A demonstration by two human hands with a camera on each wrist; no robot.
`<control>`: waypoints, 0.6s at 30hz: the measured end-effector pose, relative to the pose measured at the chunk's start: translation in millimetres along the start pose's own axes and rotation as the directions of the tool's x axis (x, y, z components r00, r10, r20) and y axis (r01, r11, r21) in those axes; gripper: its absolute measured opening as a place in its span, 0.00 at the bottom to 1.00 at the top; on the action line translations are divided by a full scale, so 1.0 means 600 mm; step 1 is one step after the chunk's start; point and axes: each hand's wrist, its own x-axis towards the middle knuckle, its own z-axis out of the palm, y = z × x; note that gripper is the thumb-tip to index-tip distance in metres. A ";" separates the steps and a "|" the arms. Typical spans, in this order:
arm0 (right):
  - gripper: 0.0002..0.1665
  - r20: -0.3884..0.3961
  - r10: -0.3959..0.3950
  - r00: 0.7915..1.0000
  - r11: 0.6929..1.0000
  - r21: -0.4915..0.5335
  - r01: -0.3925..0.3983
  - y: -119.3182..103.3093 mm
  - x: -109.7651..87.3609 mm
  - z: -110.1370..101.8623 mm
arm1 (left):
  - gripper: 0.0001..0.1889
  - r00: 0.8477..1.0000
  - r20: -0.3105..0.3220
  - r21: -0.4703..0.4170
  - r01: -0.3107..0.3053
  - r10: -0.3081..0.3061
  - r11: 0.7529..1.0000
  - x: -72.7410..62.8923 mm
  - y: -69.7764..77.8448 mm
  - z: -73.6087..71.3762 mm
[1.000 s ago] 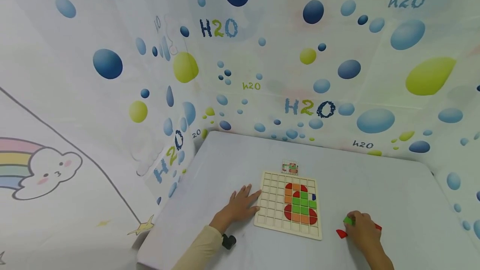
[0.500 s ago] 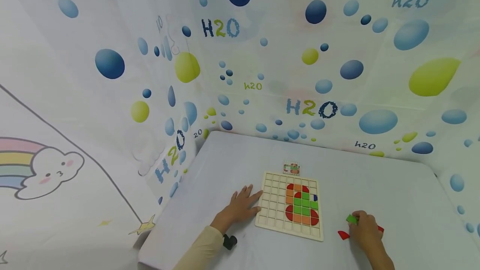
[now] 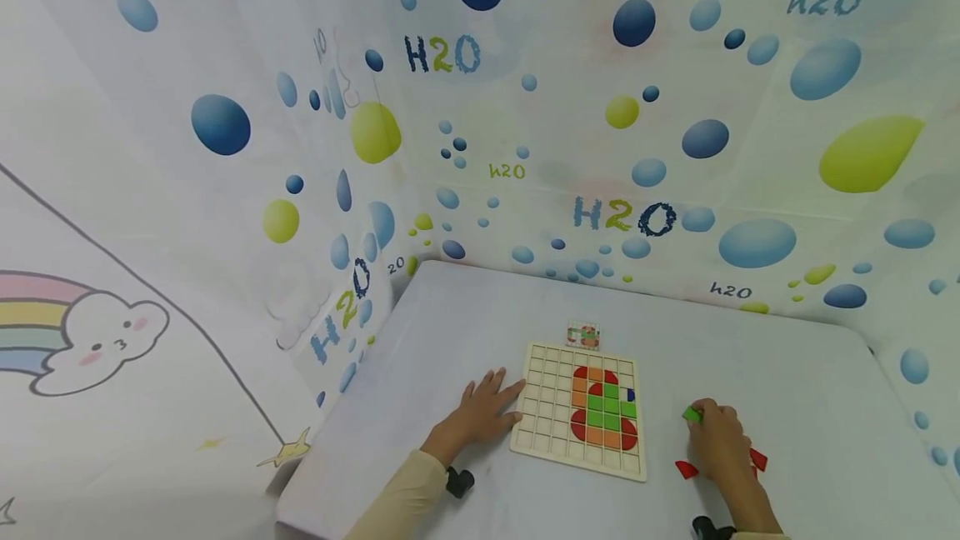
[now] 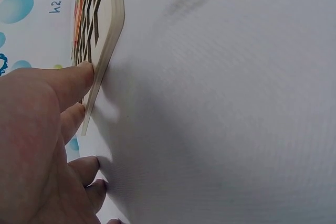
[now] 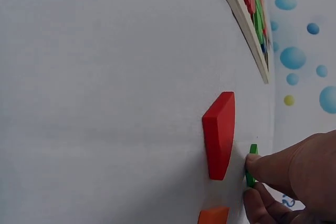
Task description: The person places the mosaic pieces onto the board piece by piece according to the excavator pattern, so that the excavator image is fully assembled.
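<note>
**Touched and pinched**

At lower centre, the grid board (image 3: 542, 417) is touched by the spread left hand (image 3: 482, 413) — presumably against sliding. At lower right, a green piece (image 3: 691, 415) is pinched by the right hand (image 3: 717, 443) — seemingly because it is small.

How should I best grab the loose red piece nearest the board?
Probably pinch the red piece by opposite edges, coming from above on the side of the board. It lies flat on the table, its thick side wall showing, and an orange piece sits on the side away from the board.
</note>
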 end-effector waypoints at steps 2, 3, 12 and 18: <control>0.19 0.012 0.002 1.000 1.000 0.011 -0.002 -0.007 0.014 0.002 | 0.33 1.000 0.000 0.004 0.001 -0.001 1.000 0.000 0.000 0.001; 0.19 0.017 0.000 1.000 1.000 0.017 -0.001 -0.010 0.022 0.003 | 0.33 1.000 0.000 0.005 0.000 0.000 1.000 0.000 0.000 0.001; 0.20 0.051 -0.033 0.998 0.999 0.014 0.032 -0.049 0.078 0.024 | 0.33 1.000 0.002 0.018 0.000 0.000 1.000 0.001 0.001 -0.004; 0.21 0.048 -0.063 0.997 0.998 -0.003 0.064 -0.101 0.083 0.041 | 0.33 1.000 0.011 0.008 -0.006 0.006 1.000 0.001 0.001 -0.007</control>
